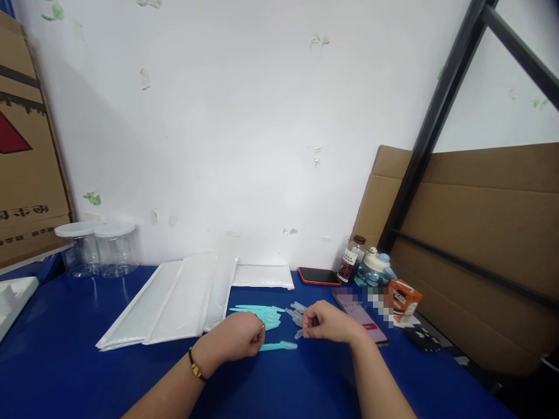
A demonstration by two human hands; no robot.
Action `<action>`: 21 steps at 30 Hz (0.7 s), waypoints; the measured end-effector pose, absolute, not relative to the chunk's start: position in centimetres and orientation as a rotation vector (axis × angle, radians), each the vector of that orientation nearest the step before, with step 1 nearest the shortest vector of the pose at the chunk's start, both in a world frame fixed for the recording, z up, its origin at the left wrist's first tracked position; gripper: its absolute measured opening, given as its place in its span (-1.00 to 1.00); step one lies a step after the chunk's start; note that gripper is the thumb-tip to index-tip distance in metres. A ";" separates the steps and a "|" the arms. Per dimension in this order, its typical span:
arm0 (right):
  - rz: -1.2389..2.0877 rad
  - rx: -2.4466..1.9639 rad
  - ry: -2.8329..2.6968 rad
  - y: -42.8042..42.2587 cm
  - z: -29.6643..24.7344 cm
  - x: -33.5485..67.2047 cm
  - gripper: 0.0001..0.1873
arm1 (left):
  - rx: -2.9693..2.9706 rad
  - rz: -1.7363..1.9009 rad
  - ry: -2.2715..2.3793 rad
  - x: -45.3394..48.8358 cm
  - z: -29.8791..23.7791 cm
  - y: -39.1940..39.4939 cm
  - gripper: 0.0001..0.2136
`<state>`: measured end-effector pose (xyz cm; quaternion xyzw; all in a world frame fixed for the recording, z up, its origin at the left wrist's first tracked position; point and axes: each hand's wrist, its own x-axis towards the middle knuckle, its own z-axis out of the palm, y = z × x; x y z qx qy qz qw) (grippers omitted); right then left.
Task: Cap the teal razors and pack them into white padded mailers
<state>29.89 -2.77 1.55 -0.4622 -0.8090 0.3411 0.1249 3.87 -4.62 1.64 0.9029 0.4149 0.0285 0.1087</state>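
My left hand (238,338) rests on the blue table (65,361), fingers curled, touching a turquoise plastic tool (279,346) that lies in front of it. A small pile of more turquoise tools (262,312) lies just beyond. My right hand (325,322) is closed on a small clear plastic cap (299,334) at its fingertips. Several more clear caps (297,311) lie between the pile and that hand.
White plastic bags (174,302) lie stacked at the centre left. Two clear lidded jars (98,247) stand at the back left. A phone (319,276), a brown bottle (351,259), a blue-topped bottle (375,269), a second phone (362,317) and an orange box (404,298) sit right. Cardboard leans on both sides.
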 end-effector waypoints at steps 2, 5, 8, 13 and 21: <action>1.026 -1.319 -2.340 -2.7 1.4 29.5 -0.73 | 2.647 0.096 1.225 3.6 1.6 -4.4 -0.84; 1.006 -1.266 -2.414 -2.7 0.7 28.0 -0.70 | 2.654 0.127 1.207 3.4 1.8 -4.3 -0.85; 0.954 -1.245 -2.461 -2.7 0.2 27.0 -0.81 | 2.638 0.115 1.214 3.4 2.3 -4.5 -0.86; 0.933 -1.356 -2.313 -2.2 0.6 29.1 -0.85 | 2.608 0.063 1.298 3.0 3.3 -4.8 -0.85; 0.767 -1.526 -2.210 -1.4 0.8 31.1 -0.91 | 2.577 0.020 1.271 2.6 3.0 -4.7 -0.87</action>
